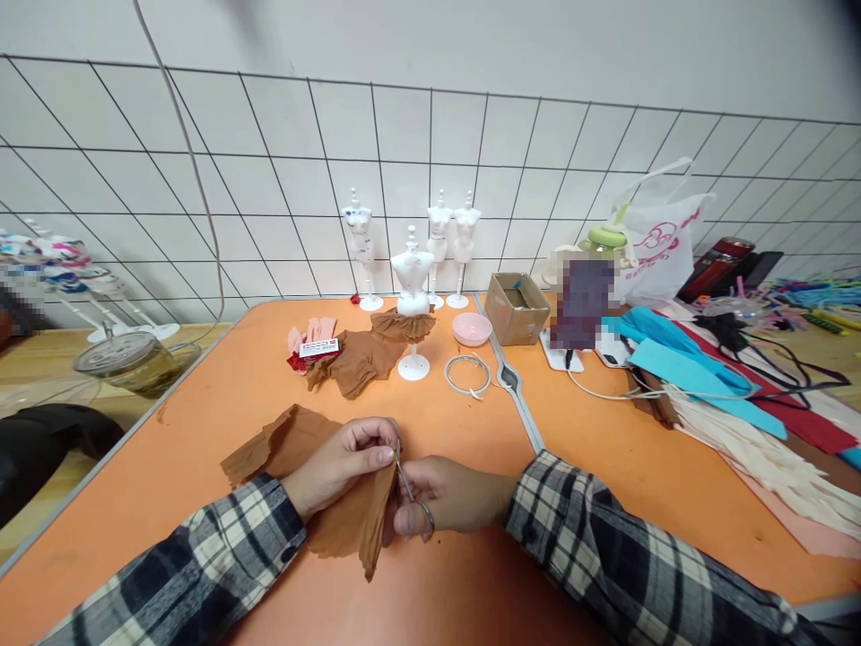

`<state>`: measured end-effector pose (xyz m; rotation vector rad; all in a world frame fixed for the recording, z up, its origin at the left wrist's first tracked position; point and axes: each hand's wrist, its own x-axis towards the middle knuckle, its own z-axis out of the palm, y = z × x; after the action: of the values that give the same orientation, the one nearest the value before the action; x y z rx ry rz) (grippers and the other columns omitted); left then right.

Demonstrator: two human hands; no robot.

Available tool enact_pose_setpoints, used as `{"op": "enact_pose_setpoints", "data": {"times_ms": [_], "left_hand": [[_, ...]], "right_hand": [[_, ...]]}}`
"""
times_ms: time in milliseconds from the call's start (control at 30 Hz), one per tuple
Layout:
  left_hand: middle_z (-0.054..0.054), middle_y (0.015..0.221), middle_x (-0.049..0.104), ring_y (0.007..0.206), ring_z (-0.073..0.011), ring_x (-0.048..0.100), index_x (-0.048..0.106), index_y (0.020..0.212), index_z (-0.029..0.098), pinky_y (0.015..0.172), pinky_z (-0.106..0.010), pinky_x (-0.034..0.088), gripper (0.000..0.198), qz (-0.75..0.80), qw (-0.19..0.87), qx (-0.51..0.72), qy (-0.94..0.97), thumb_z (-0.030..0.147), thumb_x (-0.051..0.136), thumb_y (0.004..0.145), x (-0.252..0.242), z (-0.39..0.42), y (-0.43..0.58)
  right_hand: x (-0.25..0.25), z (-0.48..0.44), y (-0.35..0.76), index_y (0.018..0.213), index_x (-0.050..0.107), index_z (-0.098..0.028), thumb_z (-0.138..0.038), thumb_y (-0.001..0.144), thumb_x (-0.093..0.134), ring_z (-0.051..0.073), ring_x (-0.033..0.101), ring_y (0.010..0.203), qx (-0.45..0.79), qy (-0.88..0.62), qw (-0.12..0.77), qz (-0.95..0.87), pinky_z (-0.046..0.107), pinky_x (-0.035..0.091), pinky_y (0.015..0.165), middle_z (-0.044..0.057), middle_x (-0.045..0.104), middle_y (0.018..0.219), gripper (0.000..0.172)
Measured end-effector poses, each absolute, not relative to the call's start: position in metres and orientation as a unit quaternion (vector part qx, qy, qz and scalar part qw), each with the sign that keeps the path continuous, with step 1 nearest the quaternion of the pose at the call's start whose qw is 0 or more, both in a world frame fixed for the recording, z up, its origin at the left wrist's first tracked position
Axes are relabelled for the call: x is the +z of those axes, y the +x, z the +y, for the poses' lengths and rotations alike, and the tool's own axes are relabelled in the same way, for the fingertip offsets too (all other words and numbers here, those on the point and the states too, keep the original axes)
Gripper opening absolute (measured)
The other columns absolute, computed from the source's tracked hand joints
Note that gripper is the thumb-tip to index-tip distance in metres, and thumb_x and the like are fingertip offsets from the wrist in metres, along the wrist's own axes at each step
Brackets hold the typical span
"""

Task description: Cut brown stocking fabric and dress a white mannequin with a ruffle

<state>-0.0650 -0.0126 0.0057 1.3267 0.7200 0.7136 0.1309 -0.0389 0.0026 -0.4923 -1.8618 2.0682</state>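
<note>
Brown crepe paper (350,516) lies folded over the near part of the orange table, pinched near its upper right edge by my left hand (353,458). My right hand (444,493) is closed around small metal scissors (407,484), a thumb at one finger loop. The scissor blades point up and away and meet the paper's edge beside my left fingertips. Whether the blades are parted is too small to tell. Beyond my hands stands a white mini mannequin (413,278) on a round base, with a ruffle of brown paper (404,325) around its lower part.
More brown paper (356,363) and a small labelled box (319,348) lie left of the mannequin. To its right are a wire coil (449,375), a pink bowl (472,329) and a cardboard box (517,309). Coloured paper strips (706,377) and a cable cover the right side.
</note>
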Motion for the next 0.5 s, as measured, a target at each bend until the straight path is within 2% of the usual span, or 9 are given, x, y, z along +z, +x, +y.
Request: {"op": "enact_pose_setpoints", "data": {"times_ms": [167,367,500], "left_hand": [[0.002,0.07,0.052,0.064,-0.0118,0.046,0.056,0.072,0.016,0.061,-0.023,0.038,0.037,0.353,0.648,0.331,0.588,0.047,0.076,0.072,0.0045,-0.0127,-0.0637],[0.003,0.069,0.052,0.063,-0.012,0.046,0.057,0.071,0.016,0.06,-0.023,0.037,0.037,0.362,0.645,0.341,0.579,0.048,0.077,0.071,0.0024,-0.0117,-0.064],[0.002,0.069,0.054,0.064,-0.0122,0.047,0.059,0.069,0.016,0.06,-0.023,0.037,0.038,0.35,0.64,0.318,0.606,0.05,0.077,0.07,0.0036,-0.012,-0.0641]], "right_hand": [[-0.0034,-0.0392,0.1288,0.097,0.054,-0.015,-0.075,0.07,0.062,0.009,0.05,0.064,0.722,-0.204,0.202,-0.629,0.021,0.045,0.053,0.001,0.052,0.084,0.066],[-0.006,-0.0397,0.1252,0.09,0.054,-0.014,-0.074,0.072,0.06,0.01,0.055,0.061,0.728,-0.224,0.187,-0.62,0.023,0.046,0.056,0.003,0.061,0.078,0.063],[-0.0055,-0.0393,0.1261,0.093,0.057,-0.012,-0.076,0.066,0.064,0.01,0.054,0.064,0.736,-0.213,0.194,-0.612,0.023,0.045,0.059,0.002,0.058,0.079,0.07]]}}
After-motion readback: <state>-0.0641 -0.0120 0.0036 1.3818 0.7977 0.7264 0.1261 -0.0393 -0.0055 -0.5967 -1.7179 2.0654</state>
